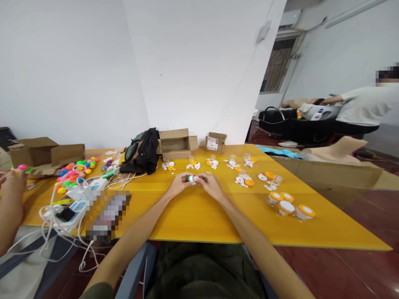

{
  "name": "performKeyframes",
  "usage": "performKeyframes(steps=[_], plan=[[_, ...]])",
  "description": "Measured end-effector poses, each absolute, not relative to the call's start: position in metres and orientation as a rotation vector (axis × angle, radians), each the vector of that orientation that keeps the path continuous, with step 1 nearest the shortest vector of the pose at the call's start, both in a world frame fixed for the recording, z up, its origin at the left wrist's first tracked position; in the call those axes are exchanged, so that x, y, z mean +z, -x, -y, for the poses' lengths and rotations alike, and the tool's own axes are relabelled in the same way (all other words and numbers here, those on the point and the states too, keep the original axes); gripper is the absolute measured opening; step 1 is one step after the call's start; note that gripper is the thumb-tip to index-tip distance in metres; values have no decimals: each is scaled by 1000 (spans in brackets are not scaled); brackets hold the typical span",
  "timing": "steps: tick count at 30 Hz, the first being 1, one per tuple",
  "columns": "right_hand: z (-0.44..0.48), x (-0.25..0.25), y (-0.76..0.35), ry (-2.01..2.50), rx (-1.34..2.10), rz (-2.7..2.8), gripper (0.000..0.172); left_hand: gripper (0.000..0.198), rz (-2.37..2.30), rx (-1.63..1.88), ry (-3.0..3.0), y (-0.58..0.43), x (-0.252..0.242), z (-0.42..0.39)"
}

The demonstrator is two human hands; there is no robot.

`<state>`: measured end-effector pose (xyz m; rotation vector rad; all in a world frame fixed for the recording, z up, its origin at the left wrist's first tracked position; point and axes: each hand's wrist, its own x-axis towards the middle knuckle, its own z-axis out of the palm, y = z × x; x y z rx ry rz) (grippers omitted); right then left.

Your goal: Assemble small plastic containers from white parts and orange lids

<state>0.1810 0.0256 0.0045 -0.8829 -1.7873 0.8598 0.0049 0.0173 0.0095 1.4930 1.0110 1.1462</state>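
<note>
Both my hands meet over the middle of the yellow table (199, 216). My left hand (179, 184) and my right hand (209, 184) are closed in a pinch on one small white part (191, 178) held between their fingertips. Just beyond them lie groups of small white pieces and orange lids (245, 181). To my right stand three small clear jars with orange-rimmed lids (291, 207).
Open cardboard boxes (174, 143) and a black bag (143, 151) sit at the table's far edge. Colourful plastic toys (76, 170), power strips and white cables (71, 203) crowd the left side. Another person's arm (11, 205) reaches in at far left; someone else works behind at right.
</note>
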Motion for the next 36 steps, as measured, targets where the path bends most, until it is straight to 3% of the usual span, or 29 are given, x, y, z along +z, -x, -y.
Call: performKeyframes(steps=[13, 27, 36], plan=[[-20, 11, -184, 745, 623, 1880, 19, 40, -954, 1077, -1531, -2, 18, -11], [-20, 13, -185, 748, 616, 1875, 17, 50, -907, 1059, -1512, 1, 17, -13], [-22, 10, -181, 881, 700, 1817, 28, 50, -942, 1120, -1572, 1, 15, -14]])
